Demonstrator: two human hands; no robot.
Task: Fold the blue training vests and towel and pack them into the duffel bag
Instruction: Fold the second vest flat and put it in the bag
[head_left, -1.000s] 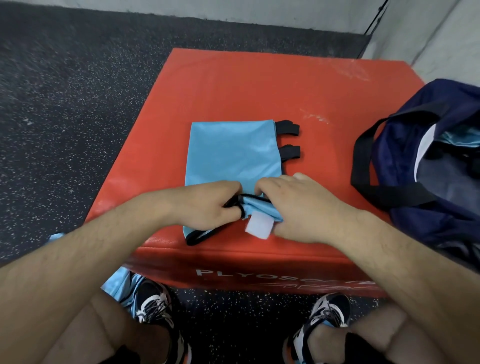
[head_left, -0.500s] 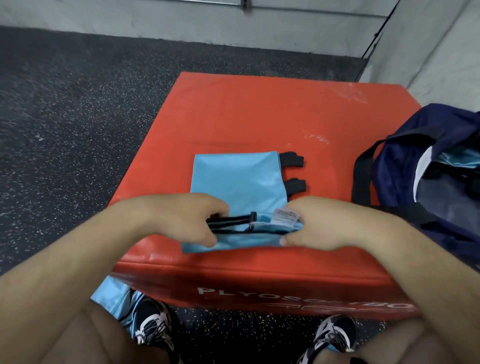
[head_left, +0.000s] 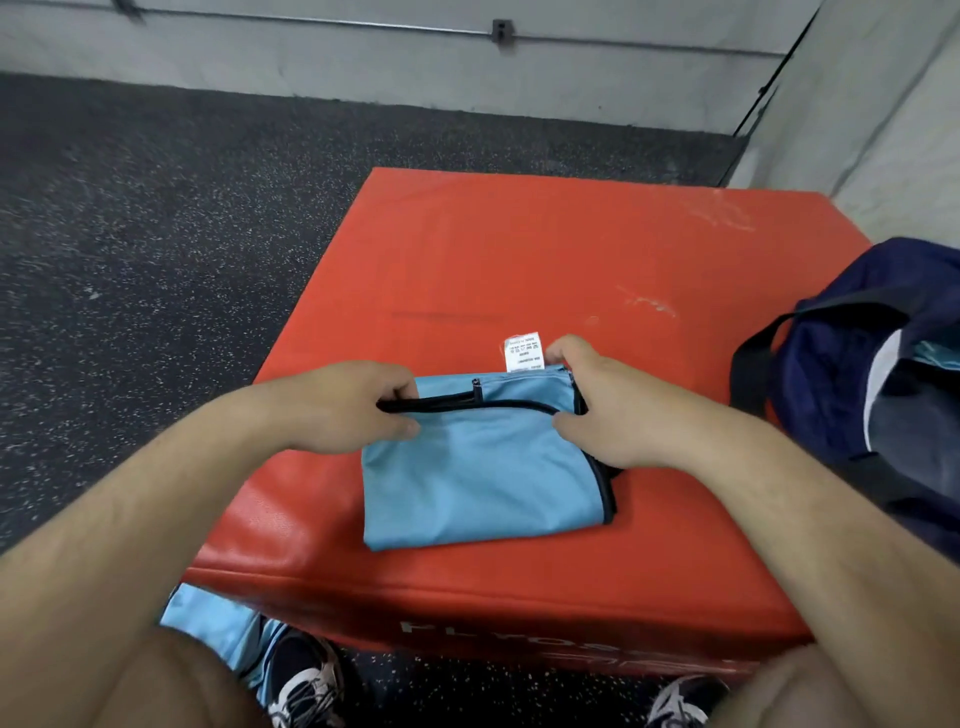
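A light blue training vest (head_left: 483, 473) with black trim lies folded into a compact rectangle near the front of the red plyo box (head_left: 519, 260). Its white care label (head_left: 523, 352) sticks out past the far edge. My left hand (head_left: 343, 405) pinches the black-trimmed far edge at the left corner. My right hand (head_left: 602, 410) grips the far right corner of the fold. The navy duffel bag (head_left: 852, 364) stands open at the right edge of the box, with light blue fabric (head_left: 935, 356) showing inside.
More light blue fabric (head_left: 218, 629) lies on the speckled black floor by my left shoe (head_left: 306, 686). A grey wall runs behind the box and along the right. The far half of the box top is bare red vinyl.
Both hands have carried the vest's near edge up and over to the far side, halving it. The black straps at the right are now covered, and the label points away from me.
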